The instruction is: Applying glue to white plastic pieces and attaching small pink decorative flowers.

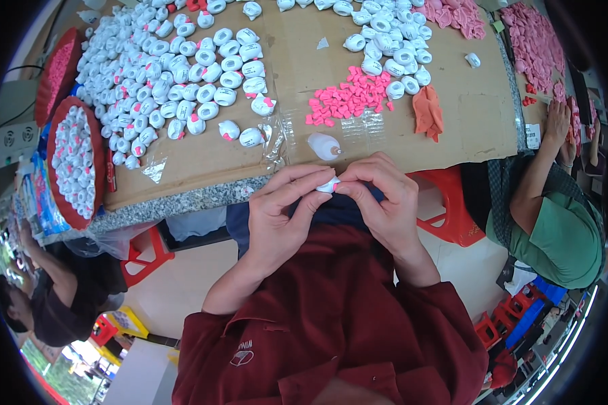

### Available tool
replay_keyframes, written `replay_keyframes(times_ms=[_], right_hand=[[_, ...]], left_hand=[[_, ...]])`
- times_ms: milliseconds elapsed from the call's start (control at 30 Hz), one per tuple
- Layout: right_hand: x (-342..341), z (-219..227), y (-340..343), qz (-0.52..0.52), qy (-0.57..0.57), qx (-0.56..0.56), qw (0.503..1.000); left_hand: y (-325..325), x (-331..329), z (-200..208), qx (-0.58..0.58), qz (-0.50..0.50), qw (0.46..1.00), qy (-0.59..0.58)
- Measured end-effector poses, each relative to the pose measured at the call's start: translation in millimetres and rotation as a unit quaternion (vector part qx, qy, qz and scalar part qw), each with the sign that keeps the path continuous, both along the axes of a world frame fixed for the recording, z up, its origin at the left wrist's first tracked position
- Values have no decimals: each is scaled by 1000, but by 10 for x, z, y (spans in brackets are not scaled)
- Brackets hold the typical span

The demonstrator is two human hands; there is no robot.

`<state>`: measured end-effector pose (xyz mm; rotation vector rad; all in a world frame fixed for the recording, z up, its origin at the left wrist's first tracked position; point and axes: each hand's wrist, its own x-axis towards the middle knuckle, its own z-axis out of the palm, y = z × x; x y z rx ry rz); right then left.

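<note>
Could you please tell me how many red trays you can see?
2. One red tray, holding white pieces, is at the left end of the worktable; the other red tray, holding pink pieces, lies just beyond it. Others may be hidden.

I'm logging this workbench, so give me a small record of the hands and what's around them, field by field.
Left hand: pinching small white piece
Right hand: fingertips at that piece's right side
Bottle: on cardboard, beyond the hands
Pink bits: loose heap beyond the bottle
Near red tray: at left, holding white pieces
</note>
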<state>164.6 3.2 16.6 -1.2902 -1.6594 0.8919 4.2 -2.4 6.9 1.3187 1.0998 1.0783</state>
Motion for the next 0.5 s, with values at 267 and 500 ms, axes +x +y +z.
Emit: replay_keyframes(times_ms=[267, 500], right_hand=[[-116, -57, -24, -25, 29, 13, 999], [-90, -107, -3, -97, 51, 6, 994]], left_hand=[[6, -58, 12, 81, 9, 994, 76], [220, -246, 95, 80, 116, 980, 139]])
